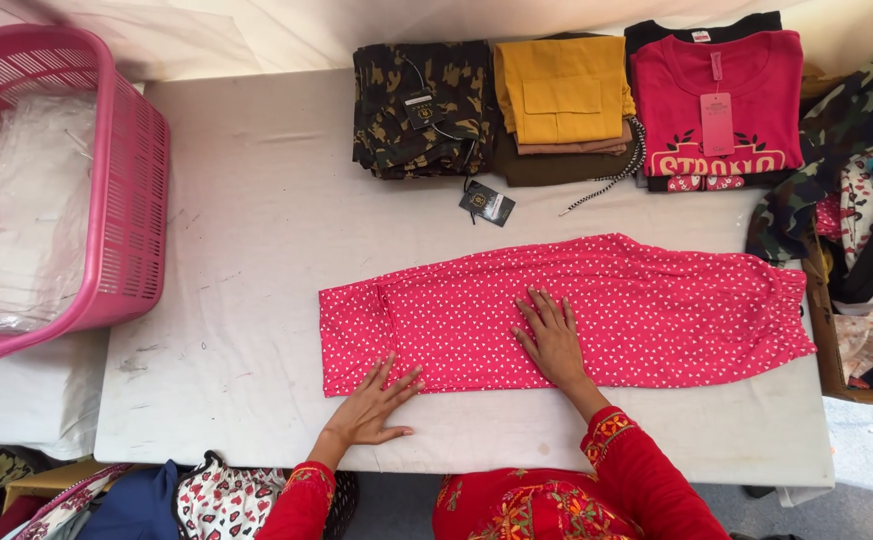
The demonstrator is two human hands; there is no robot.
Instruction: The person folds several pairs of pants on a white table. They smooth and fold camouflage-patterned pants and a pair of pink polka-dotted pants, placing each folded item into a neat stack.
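Both hands lie flat with fingers spread, no grip closed on anything: the left hand [375,405] presses the near edge of the pink dotted trousers [657,305], the right hand [554,338] their middle. The trousers lie folded lengthwise on the white tabletop [247,220].

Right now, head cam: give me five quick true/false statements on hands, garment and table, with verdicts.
1. Both hands lie flat on the pink dotted trousers. True: left hand at the near edge, right hand mid-cloth.
2. The basket is blue. False: it is pink.
3. Folded stacks sit along the table's far edge. True: camouflage stack, yellow stack, red top.
4. The trousers hang off the table's left end. False: they lie flat on top.
5. The right hand holds a tag. False: it is open, palm down.
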